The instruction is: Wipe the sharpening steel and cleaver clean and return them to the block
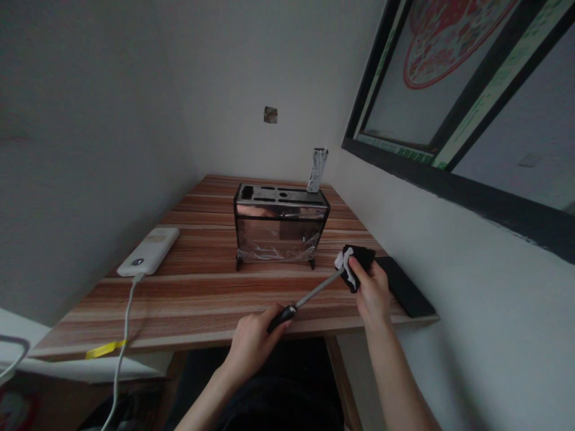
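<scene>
My left hand [257, 336] is closed around the black handle of a sharpening steel [318, 290], whose grey rod slants up to the right. At the rod's far end, my right hand [372, 286] grips a black cloth-like piece [365, 255] with a crumpled white tissue [345, 263]. The rod's tip is hidden there. Just behind my hands stands a slotted knife block [281, 239] with a shiny front and clear film on its lower part. A pale, film-wrapped handle [317, 170] sticks up from its right end.
On the wooden table [197, 305], a white power bank [148, 251] lies at the left, its white cable [126, 329] hanging over the front edge near a yellow strip [104, 349]. A flat black object [406, 287] lies at the right by the wall. A dark-framed window [449, 179] is above.
</scene>
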Demonstrator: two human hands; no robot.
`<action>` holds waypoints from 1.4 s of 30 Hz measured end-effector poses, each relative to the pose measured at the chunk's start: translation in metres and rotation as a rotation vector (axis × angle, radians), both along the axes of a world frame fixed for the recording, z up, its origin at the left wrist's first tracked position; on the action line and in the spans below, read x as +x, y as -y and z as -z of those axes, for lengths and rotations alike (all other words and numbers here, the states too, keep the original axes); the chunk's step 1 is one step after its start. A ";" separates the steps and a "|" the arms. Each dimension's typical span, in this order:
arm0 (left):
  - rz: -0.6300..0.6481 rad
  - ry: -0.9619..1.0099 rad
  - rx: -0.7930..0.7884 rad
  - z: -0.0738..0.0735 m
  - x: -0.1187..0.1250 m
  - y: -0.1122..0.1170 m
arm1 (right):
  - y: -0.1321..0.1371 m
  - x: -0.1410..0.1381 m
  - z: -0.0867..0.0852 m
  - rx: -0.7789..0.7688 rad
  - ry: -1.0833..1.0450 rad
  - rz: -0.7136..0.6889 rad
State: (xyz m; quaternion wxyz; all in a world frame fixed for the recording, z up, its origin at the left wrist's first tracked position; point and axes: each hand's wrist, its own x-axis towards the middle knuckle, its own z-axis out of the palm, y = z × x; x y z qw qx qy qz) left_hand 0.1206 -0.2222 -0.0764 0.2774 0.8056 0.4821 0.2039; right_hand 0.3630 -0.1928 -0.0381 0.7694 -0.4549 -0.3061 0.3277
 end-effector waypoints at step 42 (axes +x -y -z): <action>-0.015 0.028 -0.018 -0.001 0.001 0.001 | 0.027 -0.067 0.036 -0.194 0.114 -0.259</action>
